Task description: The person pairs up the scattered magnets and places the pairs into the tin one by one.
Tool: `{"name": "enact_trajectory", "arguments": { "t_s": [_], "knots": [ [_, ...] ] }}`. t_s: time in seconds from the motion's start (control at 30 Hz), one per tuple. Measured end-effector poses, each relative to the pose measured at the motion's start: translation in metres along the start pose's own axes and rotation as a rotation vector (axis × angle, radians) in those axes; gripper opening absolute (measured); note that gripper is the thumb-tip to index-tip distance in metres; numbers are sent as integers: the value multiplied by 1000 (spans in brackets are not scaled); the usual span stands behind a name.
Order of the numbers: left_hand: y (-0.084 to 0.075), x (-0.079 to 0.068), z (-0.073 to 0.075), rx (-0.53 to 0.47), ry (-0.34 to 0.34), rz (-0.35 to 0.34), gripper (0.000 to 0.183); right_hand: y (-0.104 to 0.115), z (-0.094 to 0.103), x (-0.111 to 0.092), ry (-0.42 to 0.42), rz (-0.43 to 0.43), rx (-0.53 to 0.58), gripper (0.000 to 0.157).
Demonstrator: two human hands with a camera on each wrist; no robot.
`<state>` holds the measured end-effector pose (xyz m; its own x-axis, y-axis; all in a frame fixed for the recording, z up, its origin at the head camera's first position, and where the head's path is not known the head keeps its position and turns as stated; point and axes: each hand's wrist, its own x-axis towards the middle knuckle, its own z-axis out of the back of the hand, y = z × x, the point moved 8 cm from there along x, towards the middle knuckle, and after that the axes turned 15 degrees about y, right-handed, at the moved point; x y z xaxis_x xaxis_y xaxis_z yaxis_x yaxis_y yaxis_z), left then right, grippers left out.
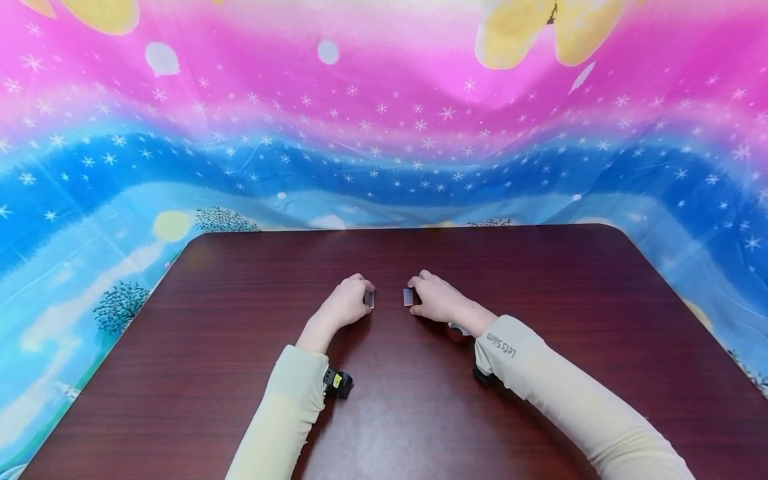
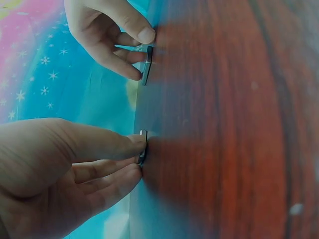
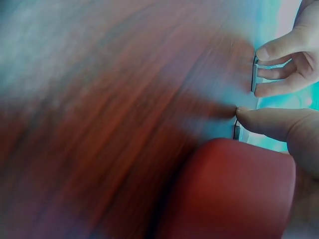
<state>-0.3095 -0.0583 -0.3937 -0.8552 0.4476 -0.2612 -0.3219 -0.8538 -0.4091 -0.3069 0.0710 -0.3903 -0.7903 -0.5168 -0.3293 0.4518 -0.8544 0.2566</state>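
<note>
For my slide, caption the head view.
Left grip and right grip, each with a small flat piece, at a table.

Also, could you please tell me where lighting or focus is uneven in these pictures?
Head view: fairly sharp, with pale glare on the lower-middle tabletop and soft shadows by the left hand and right hand; left wrist view: bluish cast, tabletop blurred toward the right edge; right wrist view: pale haze and blur on the tabletop at upper left, red object large in the foreground.
</note>
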Motion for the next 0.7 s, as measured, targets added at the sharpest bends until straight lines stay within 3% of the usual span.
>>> {"name": "enact_trajectory", "arguments": {
  "t_s": [0.7],
  "knots": [
    [0,-1,3,3,-29,11,32,4,3,2,-64,51,23,36]
  ]
}}
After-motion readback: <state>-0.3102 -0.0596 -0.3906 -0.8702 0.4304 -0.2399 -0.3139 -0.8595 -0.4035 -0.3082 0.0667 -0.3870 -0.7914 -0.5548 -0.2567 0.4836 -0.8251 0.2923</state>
